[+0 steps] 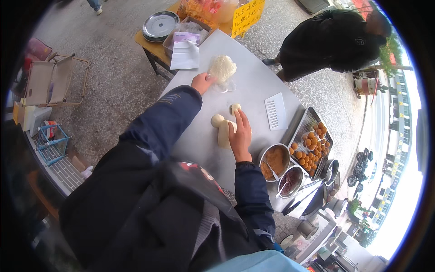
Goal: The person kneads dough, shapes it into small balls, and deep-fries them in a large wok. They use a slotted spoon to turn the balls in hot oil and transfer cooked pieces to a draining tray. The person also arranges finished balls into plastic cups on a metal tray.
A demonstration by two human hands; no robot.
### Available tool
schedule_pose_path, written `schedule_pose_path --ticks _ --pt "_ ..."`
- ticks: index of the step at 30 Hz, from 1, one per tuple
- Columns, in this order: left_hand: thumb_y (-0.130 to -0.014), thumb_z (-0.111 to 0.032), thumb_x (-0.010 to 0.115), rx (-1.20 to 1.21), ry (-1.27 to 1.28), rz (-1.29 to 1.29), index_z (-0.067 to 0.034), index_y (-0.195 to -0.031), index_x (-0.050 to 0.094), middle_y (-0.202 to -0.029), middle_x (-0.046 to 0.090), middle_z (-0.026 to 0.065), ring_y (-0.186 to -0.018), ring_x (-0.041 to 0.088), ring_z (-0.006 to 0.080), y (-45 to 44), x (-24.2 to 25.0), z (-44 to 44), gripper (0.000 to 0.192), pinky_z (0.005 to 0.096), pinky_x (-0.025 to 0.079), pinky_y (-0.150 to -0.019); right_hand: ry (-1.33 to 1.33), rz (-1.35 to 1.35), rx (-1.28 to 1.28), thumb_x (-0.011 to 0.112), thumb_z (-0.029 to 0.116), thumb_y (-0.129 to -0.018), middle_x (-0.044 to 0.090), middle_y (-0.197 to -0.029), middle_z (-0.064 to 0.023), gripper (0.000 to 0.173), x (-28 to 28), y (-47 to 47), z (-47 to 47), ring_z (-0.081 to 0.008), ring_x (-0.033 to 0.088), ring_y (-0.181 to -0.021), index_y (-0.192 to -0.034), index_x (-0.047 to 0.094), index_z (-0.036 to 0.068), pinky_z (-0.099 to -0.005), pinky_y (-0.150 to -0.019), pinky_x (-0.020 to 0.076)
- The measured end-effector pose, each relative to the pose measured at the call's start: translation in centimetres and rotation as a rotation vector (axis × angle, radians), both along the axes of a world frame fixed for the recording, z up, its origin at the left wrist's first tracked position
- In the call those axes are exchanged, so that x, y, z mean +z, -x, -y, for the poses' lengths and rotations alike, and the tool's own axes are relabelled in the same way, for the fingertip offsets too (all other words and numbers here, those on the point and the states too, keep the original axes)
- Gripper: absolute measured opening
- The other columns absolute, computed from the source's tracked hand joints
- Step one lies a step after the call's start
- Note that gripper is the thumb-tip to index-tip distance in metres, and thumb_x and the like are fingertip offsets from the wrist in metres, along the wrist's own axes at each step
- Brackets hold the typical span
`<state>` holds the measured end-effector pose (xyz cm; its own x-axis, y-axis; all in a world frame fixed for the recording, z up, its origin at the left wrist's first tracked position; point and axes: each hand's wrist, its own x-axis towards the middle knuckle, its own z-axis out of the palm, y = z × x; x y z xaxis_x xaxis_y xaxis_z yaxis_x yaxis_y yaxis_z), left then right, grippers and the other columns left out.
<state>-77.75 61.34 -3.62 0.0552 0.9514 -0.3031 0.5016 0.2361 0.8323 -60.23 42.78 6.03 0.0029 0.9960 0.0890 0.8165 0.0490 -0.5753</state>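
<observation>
My left hand (203, 83) grips the left side of a lump of dough wrapped in clear plastic (223, 68) on the metal table (190, 142). Closer to me, my right hand (241, 139) hovers over or rests on a thick block of pale dough (223, 135), partly covering it; whether the palm touches is unclear. Its fingers stretch forward to a small dough piece (235, 108), thumb apart. A round dough ball (217, 120) sits against the block's far left corner. To the right lies a white slotted plastic scraper (276, 111).
At right stand a metal tray (289, 134) of browned balls, a bowl of brown crumbly filling (274, 159), and a bowl of dark red filling (291, 182), both with spoons. A person in black (326, 44) stands beyond the table. A wooden side table (144, 39) adjoins the far left.
</observation>
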Motion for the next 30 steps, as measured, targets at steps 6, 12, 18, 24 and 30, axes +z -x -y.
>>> schedule_pose_path --ticks 6,12,18,24,30 --pt "-0.094 -0.03 0.058 -0.2 -0.302 0.147 0.0 -0.095 0.058 -0.098 0.063 0.0105 -0.087 0.058 0.0173 3.9 1.6 0.7 0.03 0.0295 0.046 -0.077 -0.207 -0.04 -0.026 0.066 0.011 -0.085 0.06 -0.112 -0.0142 0.018 -3.5 5.0 -12.0 -0.0323 0.053 -0.11 -0.101 0.062 0.004 -0.0404 -0.093 0.0446" --pt "-0.091 -0.032 0.065 -0.213 0.172 0.819 -0.001 -0.114 0.055 -0.116 0.055 0.0082 -0.104 0.053 0.015 9.0 7.4 3.3 0.04 0.0293 0.043 -0.089 0.169 -0.974 -0.169 0.038 0.025 -0.104 0.059 -0.064 -0.0067 0.03 6.7 7.4 -9.8 -0.0137 0.059 -0.059 -0.106 0.054 0.0 -0.0258 -0.064 0.0466" --pt "-0.078 -0.028 0.078 -0.299 -0.668 0.266 -0.003 -0.11 0.057 -0.123 0.048 0.019 -0.114 0.05 0.035 11.0 12.0 8.3 0.046 0.0408 0.04 -0.099 0.234 -1.106 -0.117 0.039 0.018 -0.103 0.05 -0.066 -0.0047 0.033 14.9 13.7 -9.5 -0.0148 0.05 -0.061 -0.123 0.047 -0.008 -0.03 -0.067 0.0478" --pt "-0.096 -0.03 0.055 -0.224 0.084 0.801 -0.002 -0.114 0.057 -0.121 0.056 0.0166 -0.112 0.055 0.026 11.3 11.0 10.0 0.033 0.0382 0.043 -0.095 0.194 -1.351 -0.194 0.041 0.001 -0.095 0.058 -0.094 -0.0105 0.043 13.6 13.8 -8.5 -0.0223 0.06 -0.091 -0.136 0.034 -0.007 -0.0364 -0.082 0.052" --pt "-0.104 -0.03 0.037 0.158 0.802 1.328 0.001 -0.118 0.054 -0.115 0.063 0.0129 -0.103 0.062 0.0225 11.9 7.0 9.3 0.038 0.0376 0.048 -0.094 -0.122 -0.491 -0.144 0.05 0.0 -0.09 0.063 -0.105 -0.0108 0.026 3.7 12.8 -5.1 -0.0235 0.062 -0.099 -0.115 0.053 0.002 -0.0333 -0.087 0.0489"
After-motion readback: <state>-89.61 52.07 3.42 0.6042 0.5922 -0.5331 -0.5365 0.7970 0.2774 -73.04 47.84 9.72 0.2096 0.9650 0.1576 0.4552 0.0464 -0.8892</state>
